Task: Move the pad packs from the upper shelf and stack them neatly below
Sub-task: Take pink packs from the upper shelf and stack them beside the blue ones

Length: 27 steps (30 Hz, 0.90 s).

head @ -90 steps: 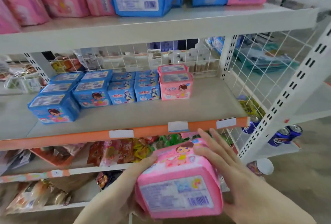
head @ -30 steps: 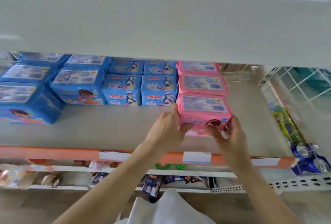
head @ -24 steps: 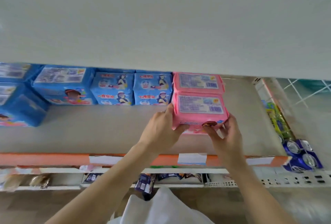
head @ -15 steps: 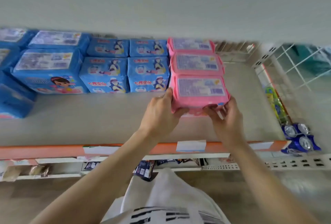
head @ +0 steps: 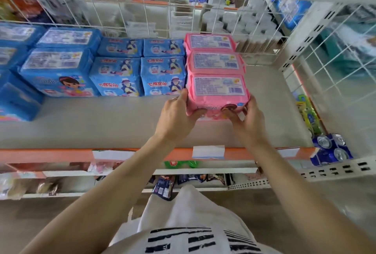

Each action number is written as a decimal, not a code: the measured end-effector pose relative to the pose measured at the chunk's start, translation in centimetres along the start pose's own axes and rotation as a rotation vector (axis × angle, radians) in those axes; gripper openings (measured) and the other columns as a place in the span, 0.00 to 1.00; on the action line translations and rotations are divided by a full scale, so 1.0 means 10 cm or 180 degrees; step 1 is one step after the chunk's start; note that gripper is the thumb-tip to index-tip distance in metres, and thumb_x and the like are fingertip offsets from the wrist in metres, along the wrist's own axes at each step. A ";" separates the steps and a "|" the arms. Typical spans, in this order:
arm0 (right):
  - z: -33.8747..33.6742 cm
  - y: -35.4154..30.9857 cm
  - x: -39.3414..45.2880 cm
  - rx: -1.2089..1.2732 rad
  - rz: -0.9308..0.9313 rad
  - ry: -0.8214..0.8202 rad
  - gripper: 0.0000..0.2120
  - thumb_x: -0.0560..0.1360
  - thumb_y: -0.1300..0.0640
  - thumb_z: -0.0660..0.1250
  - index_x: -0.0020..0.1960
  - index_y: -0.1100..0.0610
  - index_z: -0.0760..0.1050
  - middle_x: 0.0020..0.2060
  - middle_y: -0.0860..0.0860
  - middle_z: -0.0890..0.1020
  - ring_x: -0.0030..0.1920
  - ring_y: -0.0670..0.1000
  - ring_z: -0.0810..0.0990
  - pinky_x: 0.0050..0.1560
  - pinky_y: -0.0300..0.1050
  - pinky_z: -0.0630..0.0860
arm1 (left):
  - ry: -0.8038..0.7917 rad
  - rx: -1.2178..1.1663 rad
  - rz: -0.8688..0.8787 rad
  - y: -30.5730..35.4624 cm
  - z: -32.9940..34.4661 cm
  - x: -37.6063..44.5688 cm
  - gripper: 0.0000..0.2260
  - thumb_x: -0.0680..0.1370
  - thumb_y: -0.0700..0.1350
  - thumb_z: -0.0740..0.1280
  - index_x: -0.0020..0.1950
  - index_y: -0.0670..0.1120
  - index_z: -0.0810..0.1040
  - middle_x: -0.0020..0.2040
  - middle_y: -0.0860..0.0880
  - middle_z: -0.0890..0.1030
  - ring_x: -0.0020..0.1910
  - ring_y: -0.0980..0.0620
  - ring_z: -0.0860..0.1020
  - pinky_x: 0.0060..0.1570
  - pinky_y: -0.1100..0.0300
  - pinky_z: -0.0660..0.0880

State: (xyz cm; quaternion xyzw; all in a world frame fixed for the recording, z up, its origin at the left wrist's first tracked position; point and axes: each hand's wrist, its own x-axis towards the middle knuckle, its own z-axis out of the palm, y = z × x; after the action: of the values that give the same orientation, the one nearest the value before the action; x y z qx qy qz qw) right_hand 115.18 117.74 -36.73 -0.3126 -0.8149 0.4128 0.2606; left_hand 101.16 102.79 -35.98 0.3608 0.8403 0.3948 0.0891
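While both hands grip it, left hand (head: 176,115) on its left side and right hand (head: 248,118) at its front right corner, the pink pack (head: 217,93) sits on the shelf (head: 114,123), touching two pink packs (head: 214,54) just beyond; blue packs (head: 120,66) lie left of the hands.

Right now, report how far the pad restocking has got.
Done: two pink packs already sit in a row on the lower shelf, beside the blue packs. In hand: the left hand and right hand grip a third pink pack at the front of that row, apparently seated but not yet released. Left: the upper shelf is out of view, so the remaining count cannot be told.
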 end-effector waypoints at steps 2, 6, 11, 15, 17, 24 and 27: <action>-0.04 -0.06 -0.06 -0.0068 -0.0078 -0.0017 0.32 0.73 0.55 0.75 0.72 0.57 0.66 0.57 0.45 0.80 0.55 0.44 0.78 0.58 0.40 0.74 | -0.0049 0.0146 -0.0093 0.05 -0.02 -0.07 0.25 0.73 0.60 0.73 0.60 0.46 0.72 0.48 0.47 0.83 0.47 0.44 0.80 0.44 0.51 0.78; -0.21 -0.14 -0.31 -0.0243 0.0110 -0.0181 0.47 0.73 0.41 0.70 0.80 0.58 0.50 0.77 0.52 0.63 0.76 0.49 0.62 0.74 0.47 0.60 | -0.0221 0.0436 -0.0393 0.19 -0.19 -0.37 0.35 0.75 0.64 0.68 0.74 0.47 0.61 0.59 0.44 0.79 0.60 0.42 0.76 0.53 0.49 0.75; -0.47 -0.16 -0.77 -0.0325 -0.0011 -0.0348 0.42 0.78 0.43 0.65 0.81 0.57 0.46 0.81 0.52 0.53 0.79 0.48 0.53 0.79 0.47 0.52 | 0.0025 0.0745 -0.0685 0.40 -0.35 -1.01 0.40 0.76 0.66 0.63 0.81 0.53 0.49 0.73 0.47 0.71 0.68 0.44 0.72 0.61 0.47 0.73; -0.64 -0.23 -1.19 -0.0204 -0.0092 -0.0464 0.41 0.78 0.41 0.63 0.82 0.51 0.45 0.80 0.44 0.53 0.74 0.37 0.51 0.74 0.39 0.51 | 0.0163 0.0443 -0.0640 0.50 -0.38 -1.84 0.40 0.74 0.68 0.61 0.81 0.55 0.50 0.78 0.53 0.65 0.74 0.51 0.66 0.68 0.50 0.69; -0.72 -0.22 -1.40 -0.0006 -0.0064 -0.0507 0.41 0.77 0.37 0.63 0.82 0.48 0.46 0.76 0.38 0.55 0.73 0.34 0.52 0.73 0.38 0.52 | 0.0234 0.0274 -0.0685 0.53 -0.41 -2.31 0.39 0.73 0.69 0.61 0.81 0.57 0.51 0.78 0.57 0.61 0.76 0.59 0.60 0.72 0.56 0.64; -0.70 -0.17 -2.21 0.0169 -0.0007 -0.0904 0.35 0.80 0.42 0.64 0.81 0.46 0.51 0.80 0.39 0.54 0.78 0.39 0.52 0.77 0.45 0.52 | 0.0457 0.0504 -0.0914 0.71 -0.45 -3.41 0.34 0.77 0.57 0.68 0.80 0.55 0.57 0.72 0.66 0.61 0.64 0.83 0.53 0.59 0.86 0.49; -0.82 -0.17 -2.48 0.0128 -0.0021 -0.1008 0.36 0.78 0.39 0.64 0.80 0.41 0.51 0.78 0.33 0.52 0.77 0.35 0.50 0.76 0.45 0.53 | 0.0387 0.0449 -0.0810 0.69 -0.50 -3.59 0.32 0.77 0.58 0.66 0.79 0.53 0.60 0.76 0.61 0.65 0.75 0.68 0.58 0.70 0.75 0.54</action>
State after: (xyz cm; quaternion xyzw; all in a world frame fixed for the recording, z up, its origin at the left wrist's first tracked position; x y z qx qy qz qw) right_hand 136.82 103.17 -35.19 -0.2356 -0.8384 0.4722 0.1364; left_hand 128.65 78.49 -32.44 0.2322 0.9087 0.3415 0.0618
